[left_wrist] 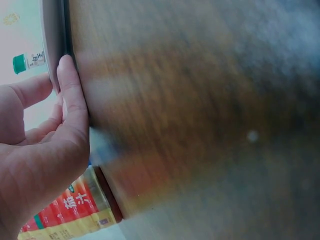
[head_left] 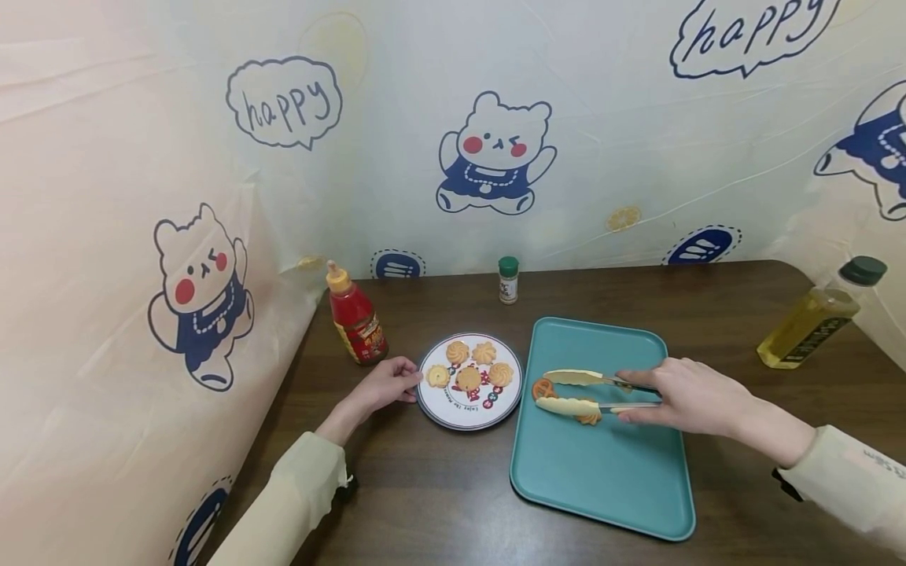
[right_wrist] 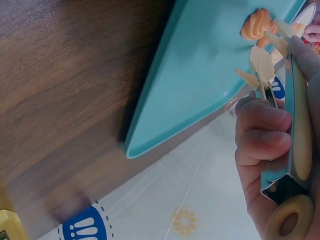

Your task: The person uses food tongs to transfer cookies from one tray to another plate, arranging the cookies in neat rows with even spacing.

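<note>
My left hand (head_left: pixel 388 384) pinches the left rim of a round white plate (head_left: pixel 453 414). In the left wrist view its fingers lie on both sides of the plate's edge (left_wrist: pixel 53 40). Several cookies (head_left: pixel 468 378) sit on the plate. My right hand (head_left: pixel 697 397) holds metal tongs (head_left: pixel 569 406) with cream tips, spread apart over the teal tray (head_left: pixel 602 487). Around the tips on the tray are a pretzel-shaped biscuit (head_left: pixel 542 389) and a swirled cookie (head_left: pixel 589 420), partly covered by the near tong arm. In the right wrist view the swirled cookie (right_wrist: pixel 257 24) shows beside the tips.
A red sauce bottle with a yellow cap (head_left: pixel 357 322) stands beyond my left hand. A small green-capped shaker (head_left: pixel 508 281) is at the table's back edge. An oil bottle (head_left: pixel 810 326) stands at the far right. Printed sheeting (head_left: pixel 396 181) lines the back and sides.
</note>
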A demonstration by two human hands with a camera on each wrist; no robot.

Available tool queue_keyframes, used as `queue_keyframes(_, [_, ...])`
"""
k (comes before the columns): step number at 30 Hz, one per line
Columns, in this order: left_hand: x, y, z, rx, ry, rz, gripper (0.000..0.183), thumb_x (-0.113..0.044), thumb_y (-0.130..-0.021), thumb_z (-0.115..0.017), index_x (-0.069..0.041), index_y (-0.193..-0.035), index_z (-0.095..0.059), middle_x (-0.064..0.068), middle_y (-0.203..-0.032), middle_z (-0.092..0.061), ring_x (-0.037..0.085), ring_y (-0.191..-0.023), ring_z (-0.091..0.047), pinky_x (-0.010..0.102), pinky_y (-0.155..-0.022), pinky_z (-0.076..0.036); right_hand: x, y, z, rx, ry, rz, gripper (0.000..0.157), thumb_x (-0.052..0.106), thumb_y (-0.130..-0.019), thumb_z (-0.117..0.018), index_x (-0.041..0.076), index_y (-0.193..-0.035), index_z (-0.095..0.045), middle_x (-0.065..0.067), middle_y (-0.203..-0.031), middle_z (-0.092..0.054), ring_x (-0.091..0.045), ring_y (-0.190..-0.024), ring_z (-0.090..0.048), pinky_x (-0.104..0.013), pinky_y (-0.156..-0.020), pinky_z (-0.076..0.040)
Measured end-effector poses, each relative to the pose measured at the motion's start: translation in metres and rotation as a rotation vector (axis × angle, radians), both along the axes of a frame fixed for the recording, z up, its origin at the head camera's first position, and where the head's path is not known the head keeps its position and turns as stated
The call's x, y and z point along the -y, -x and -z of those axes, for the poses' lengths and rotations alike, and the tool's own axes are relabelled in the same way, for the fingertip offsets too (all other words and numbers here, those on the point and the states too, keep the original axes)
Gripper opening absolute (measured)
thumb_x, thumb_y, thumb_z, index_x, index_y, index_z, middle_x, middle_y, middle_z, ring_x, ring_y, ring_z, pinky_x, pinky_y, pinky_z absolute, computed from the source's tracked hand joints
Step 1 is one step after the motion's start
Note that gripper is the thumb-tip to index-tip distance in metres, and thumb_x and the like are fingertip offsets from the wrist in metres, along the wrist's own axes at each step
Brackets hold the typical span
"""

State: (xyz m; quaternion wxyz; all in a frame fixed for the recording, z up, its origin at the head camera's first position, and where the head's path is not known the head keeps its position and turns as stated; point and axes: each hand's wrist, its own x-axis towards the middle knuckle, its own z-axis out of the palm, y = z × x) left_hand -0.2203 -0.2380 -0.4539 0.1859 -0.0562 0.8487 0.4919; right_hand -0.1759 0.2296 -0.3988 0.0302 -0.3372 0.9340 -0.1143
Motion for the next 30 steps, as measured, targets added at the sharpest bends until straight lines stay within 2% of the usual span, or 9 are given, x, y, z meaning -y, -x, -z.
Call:
queue_keyframes(12, [0.000, 0.000, 0.002, -0.005, -0.004, -0.015, 0.025, -0.015, -0.100, -0.062, 0.001, -0.117, -0.058, 0.015, -0.103, -0.059, 0.023, -0.087, -0.064, 0.033, -0.079, -0.059, -0.001, -0.001, -0.003, 0.012, 0.008, 0.013, 0.067, 0.060, -0.088, -0.067, 0.007, -0.129, -0.066, 0.021, -0.047, -0.023, 0.004, -0.038, -0.020, -0.019, -0.037, -0.020])
queue_keyframes(19, [0.000, 0.002, 0.001, -0.006, 0.019, -0.006, 0.024, -0.016, -0.100, -0.062, 0.000, -0.117, -0.058, 0.015, -0.103, -0.059, 0.023, -0.086, -0.064, 0.032, -0.079, -0.059, -0.001, -0.001, -0.013, 0.016, 0.009, 0.034, 0.069, 0.060, -0.088, -0.066, 0.006, -0.130, -0.066, 0.019, -0.045, -0.028, 0.004, -0.038, -0.022, -0.019, -0.036, -0.023])
queue_keyframes(30, [-0.001, -0.002, -0.001, -0.015, 0.018, -0.010, 0.025, -0.017, -0.099, -0.063, 0.000, -0.117, -0.058, 0.014, -0.103, -0.060, 0.022, -0.087, -0.065, 0.033, -0.078, -0.059, 0.006, 0.010, -0.028, -0.042, 0.018, 0.014, 0.066, 0.057, -0.088, -0.069, 0.007, -0.130, -0.066, 0.017, -0.044, -0.031, 0.002, -0.037, -0.026, -0.020, -0.037, -0.024])
